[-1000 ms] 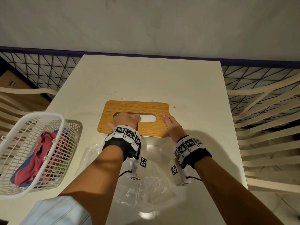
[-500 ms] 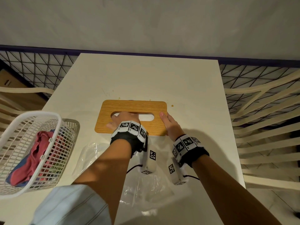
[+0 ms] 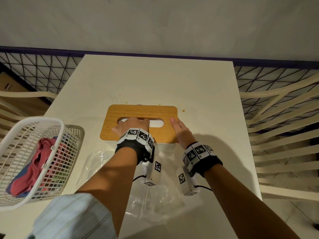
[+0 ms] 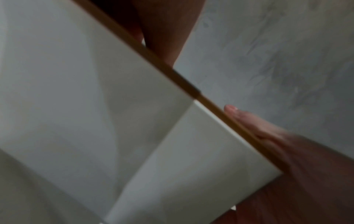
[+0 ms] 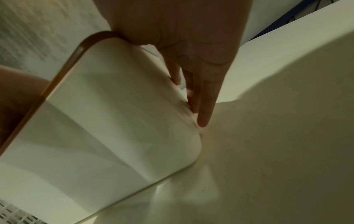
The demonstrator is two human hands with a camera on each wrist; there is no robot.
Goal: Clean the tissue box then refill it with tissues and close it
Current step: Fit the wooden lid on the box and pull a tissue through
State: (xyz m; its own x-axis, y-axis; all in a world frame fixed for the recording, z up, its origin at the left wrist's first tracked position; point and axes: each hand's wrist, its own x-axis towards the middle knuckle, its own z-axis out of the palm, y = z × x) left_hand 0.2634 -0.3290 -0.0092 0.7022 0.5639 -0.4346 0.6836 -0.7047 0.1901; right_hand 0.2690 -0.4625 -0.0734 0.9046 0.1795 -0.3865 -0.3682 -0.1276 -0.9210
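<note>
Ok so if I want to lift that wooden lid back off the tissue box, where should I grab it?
Probably by its short ends, one hand from each side. The wooden lid lies flat on the white box, and its edge overhangs the box wall, giving fingertips a lip. The right hand is already at the right end; the left hand covers the slot.
</note>
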